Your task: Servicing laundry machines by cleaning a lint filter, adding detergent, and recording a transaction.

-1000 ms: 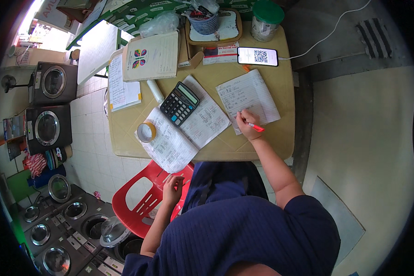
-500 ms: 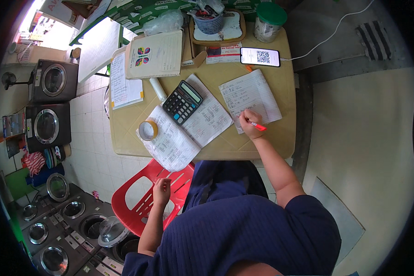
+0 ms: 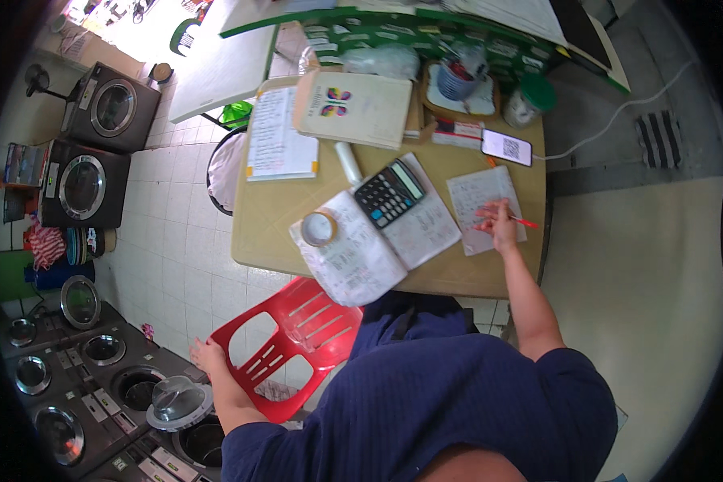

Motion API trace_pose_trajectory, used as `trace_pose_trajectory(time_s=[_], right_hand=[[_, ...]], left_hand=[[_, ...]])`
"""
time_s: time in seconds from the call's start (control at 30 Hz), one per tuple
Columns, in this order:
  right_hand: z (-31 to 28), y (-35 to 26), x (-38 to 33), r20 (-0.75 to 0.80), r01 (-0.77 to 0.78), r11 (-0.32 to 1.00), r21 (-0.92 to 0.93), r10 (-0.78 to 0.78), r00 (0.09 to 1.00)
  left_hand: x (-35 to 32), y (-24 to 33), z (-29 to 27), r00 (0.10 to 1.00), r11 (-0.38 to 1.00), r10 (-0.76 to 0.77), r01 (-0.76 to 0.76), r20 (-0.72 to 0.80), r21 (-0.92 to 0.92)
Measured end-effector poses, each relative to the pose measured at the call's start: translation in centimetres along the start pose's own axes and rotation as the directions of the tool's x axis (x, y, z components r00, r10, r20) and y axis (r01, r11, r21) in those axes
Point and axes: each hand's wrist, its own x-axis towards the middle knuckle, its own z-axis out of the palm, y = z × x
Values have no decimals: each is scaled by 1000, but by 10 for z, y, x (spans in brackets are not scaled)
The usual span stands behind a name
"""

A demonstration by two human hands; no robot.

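My right hand [image 3: 500, 226] is over the small sheet of handwritten paper [image 3: 479, 189], a red pen [image 3: 523, 221] held at the thumb side while some fingers spread apart. Out at the left, my left hand [image 3: 209, 357] is beside the rim of the red plastic chair [image 3: 313, 313], its fingers loosely extended with nothing visible in them. Whether it touches the chair I cannot tell. An open notebook [image 3: 353, 257] full of handwriting lies on the table, with a black calculator [image 3: 389, 193] and a roll of tape [image 3: 319, 229] on top.
On the tan table [image 3: 269, 233] are a lit phone [image 3: 506, 148] with a cable, a green-lidded jar [image 3: 530, 100], a blue basket [image 3: 458, 82], a spiral notebook [image 3: 357, 112] and a written sheet [image 3: 283, 136]. Dark front-loading machines [image 3: 84, 186] line the left side.
My left hand has moved left from above the chair to its outer edge, and its fingers have loosened. The fingers of my right hand have spread around the pen. The view has shifted.
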Motion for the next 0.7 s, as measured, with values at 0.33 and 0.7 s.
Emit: trace_pose_trajectory(time_s=[0.33,0.7], right_hand=[[136,12,16,163,481,630,-610,-495,854],[216,-3,2,245,418,456,-786,-391,887]], left_hand=[[36,-10,38,914,993,-96,117,395,-29],[-46,-214,179,780,993,-110,108,617,41]])
